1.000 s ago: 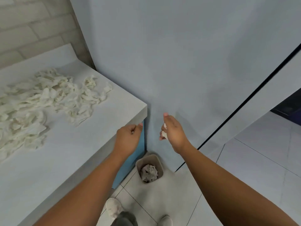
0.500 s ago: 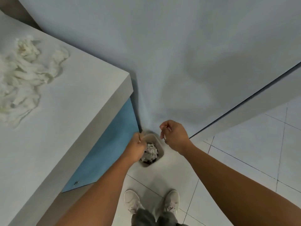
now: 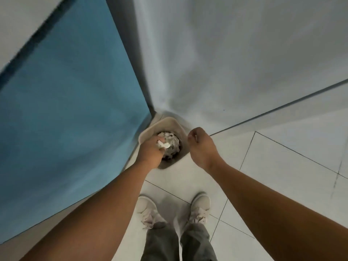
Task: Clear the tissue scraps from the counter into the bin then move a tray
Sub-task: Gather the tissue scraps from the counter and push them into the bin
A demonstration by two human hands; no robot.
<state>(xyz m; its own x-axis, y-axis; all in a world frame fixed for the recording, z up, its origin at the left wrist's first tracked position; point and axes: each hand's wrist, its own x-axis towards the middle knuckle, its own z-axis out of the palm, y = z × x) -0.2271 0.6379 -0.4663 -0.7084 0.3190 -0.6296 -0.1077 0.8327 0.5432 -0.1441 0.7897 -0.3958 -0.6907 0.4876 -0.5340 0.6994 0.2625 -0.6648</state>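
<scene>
The left hand (image 3: 150, 153) pinches white tissue scraps (image 3: 163, 145) over the bin (image 3: 163, 122), which stands on the floor (image 3: 282, 176) in the far corner. Just right of it, the right hand (image 3: 202, 147) has curled fingers (image 3: 194, 132); I cannot tell whether they hold anything.

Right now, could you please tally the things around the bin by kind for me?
Hands: 2, left hand and right hand
Bin: 1
Shoes: 2, left shoe and right shoe
Tissue scrap in the left hand: 1
Total: 6, leaving out the bunched scraps already binned.
</scene>
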